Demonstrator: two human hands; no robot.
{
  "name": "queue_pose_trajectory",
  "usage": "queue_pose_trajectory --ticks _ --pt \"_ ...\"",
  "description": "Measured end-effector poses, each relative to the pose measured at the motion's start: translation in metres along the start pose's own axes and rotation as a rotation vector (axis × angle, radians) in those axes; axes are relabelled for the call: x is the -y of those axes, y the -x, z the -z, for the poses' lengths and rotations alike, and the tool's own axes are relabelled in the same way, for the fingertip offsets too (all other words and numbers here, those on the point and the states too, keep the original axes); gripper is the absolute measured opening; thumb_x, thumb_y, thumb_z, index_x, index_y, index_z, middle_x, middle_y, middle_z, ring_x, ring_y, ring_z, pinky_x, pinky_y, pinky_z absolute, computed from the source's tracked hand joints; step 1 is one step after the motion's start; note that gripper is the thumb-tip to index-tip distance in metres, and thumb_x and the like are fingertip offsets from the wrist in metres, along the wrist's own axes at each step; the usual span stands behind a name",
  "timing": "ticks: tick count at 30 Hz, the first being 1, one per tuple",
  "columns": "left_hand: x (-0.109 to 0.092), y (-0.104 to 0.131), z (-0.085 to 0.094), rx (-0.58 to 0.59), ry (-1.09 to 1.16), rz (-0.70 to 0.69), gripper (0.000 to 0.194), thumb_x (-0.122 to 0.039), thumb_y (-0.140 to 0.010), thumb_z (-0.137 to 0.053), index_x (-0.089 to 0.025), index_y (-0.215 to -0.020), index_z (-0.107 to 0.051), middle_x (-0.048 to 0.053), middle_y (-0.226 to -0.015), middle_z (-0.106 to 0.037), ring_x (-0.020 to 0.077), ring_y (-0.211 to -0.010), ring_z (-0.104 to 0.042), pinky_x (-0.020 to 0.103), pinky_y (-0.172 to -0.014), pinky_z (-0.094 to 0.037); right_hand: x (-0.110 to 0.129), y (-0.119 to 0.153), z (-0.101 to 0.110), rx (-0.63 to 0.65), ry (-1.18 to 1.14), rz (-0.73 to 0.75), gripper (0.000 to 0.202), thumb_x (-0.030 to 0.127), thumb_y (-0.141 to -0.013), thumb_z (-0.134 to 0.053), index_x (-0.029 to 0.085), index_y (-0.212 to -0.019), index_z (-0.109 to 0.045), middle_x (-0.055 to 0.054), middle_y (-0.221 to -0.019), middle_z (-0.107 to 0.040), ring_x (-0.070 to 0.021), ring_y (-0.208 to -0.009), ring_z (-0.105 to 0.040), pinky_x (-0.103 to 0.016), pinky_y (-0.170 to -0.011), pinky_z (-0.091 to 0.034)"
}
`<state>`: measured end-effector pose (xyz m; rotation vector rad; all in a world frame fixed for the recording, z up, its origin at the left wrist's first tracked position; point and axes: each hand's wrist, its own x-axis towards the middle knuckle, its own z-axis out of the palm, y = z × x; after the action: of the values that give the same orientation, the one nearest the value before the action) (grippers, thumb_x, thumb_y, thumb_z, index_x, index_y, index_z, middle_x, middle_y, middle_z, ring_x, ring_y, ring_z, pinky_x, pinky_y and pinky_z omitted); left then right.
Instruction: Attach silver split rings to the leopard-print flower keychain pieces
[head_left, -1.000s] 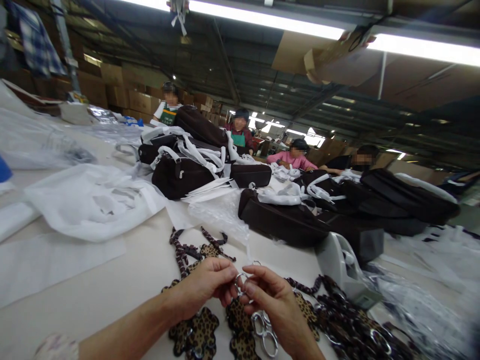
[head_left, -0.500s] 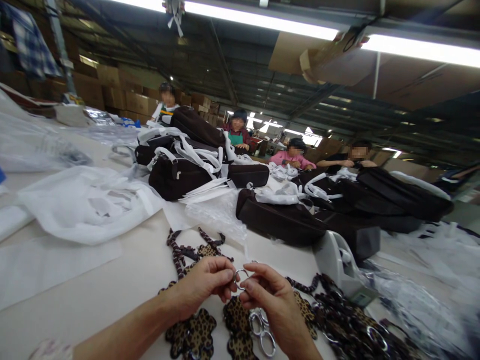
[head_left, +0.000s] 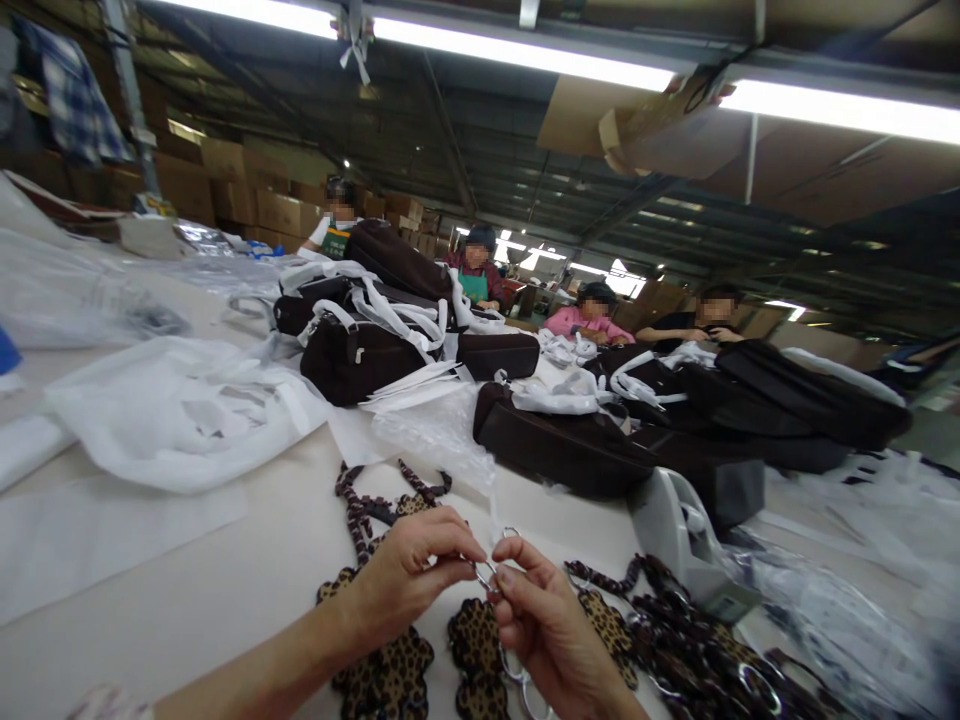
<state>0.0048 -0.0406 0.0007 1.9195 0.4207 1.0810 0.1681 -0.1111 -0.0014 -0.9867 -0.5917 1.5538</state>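
Note:
Between my two hands is a silver metal ring [head_left: 486,577], held just above the table. My left hand [head_left: 409,570] pinches its left side with thumb and fingertips. On the ring's other side, my right hand [head_left: 544,610] grips it between thumb and index finger, the rest of the fingers curled. More silver rings [head_left: 534,698] show partly beneath my right hand. Under and around my hands lie leopard-print flower-shaped pieces [head_left: 476,650] and dark patterned straps [head_left: 358,510]. To the right is a heap of dark patterned straps with metal rings [head_left: 694,640].
A grey tape dispenser [head_left: 671,530] stands right of my hands. Dark brown bags [head_left: 555,440] with white-wrapped straps are piled across the table. Clear plastic [head_left: 825,600] lies at right, a white bag [head_left: 187,410] at left. Several people sit or stand at the far side.
The ring has tilted and now shows edge-on rather than as a round opening. My left fingers have straightened over it, and my right hand has closed further around its side.

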Motion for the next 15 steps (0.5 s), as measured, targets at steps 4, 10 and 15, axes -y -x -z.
queue_pose_trajectory --ticks 4,10,15 --pt "-0.004 -0.002 0.001 0.004 -0.013 0.073 0.013 -0.018 -0.084 -0.060 -0.016 -0.074 -0.068 0.002 -0.077 -0.061 0.0146 -0.077 -0.056 0.025 -0.073 -0.041 0.000 0.000 -0.001 -0.002 0.153 0.052 0.038 0.043 -0.064 -0.085 0.018 -0.078 -0.061 0.000 -0.062 -0.067 -0.0082 -0.049 -0.060 -0.014 -0.042 -0.049" --pt "-0.004 -0.001 0.001 0.102 0.120 0.393 0.009 -0.019 -0.078 -0.058 -0.015 -0.071 -0.063 -0.003 -0.064 -0.055 0.0103 -0.062 -0.048 0.021 -0.059 -0.036 0.001 -0.001 0.006 0.029 0.575 0.420 0.030 0.039 -0.071 -0.080 0.022 -0.096 -0.075 0.000 -0.072 -0.068 -0.0089 -0.054 -0.055 -0.018 -0.049 -0.049" --pt "-0.003 -0.001 -0.002 0.147 0.425 0.584 0.013 -0.026 -0.071 -0.065 -0.013 -0.069 -0.062 -0.003 -0.058 -0.058 0.0098 -0.054 -0.050 0.021 -0.053 -0.038 -0.001 -0.001 0.011 0.062 0.615 0.415 0.017 0.029 -0.070 -0.079 0.021 -0.086 -0.078 -0.002 -0.071 -0.073 -0.0143 -0.059 -0.063 -0.024 -0.056 -0.053"
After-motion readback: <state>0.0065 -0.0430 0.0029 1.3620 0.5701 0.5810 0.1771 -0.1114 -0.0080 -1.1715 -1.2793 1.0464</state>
